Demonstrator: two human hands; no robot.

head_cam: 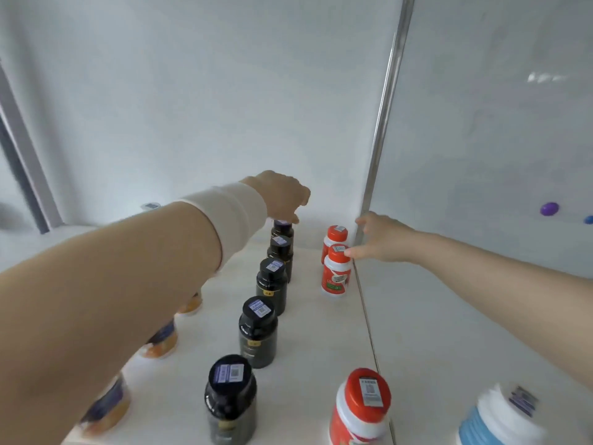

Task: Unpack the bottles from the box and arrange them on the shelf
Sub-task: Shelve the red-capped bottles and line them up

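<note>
A row of several black bottles runs back along the white shelf (pixel 314 332), from the nearest one (pixel 230 400) to the rearmost black bottle (pixel 282 230). My left hand (pixel 282 195) is above that rearmost bottle, fingertips on its cap. Two red-capped white bottles stand at the back right; the front one (pixel 336 273) has my right hand (pixel 382 240) beside its cap, thumb tip touching it and fingers spread. Another red-capped bottle (pixel 361 409) stands at the front. The box is not in view.
Orange-and-blue bottles (pixel 160 340) line the left side, mostly hidden under my left forearm. A white-capped blue bottle (pixel 500 419) stands front right past the shelf's seam. A metal post (pixel 385 117) rises at the shelf's right rear corner. White walls close the back and right.
</note>
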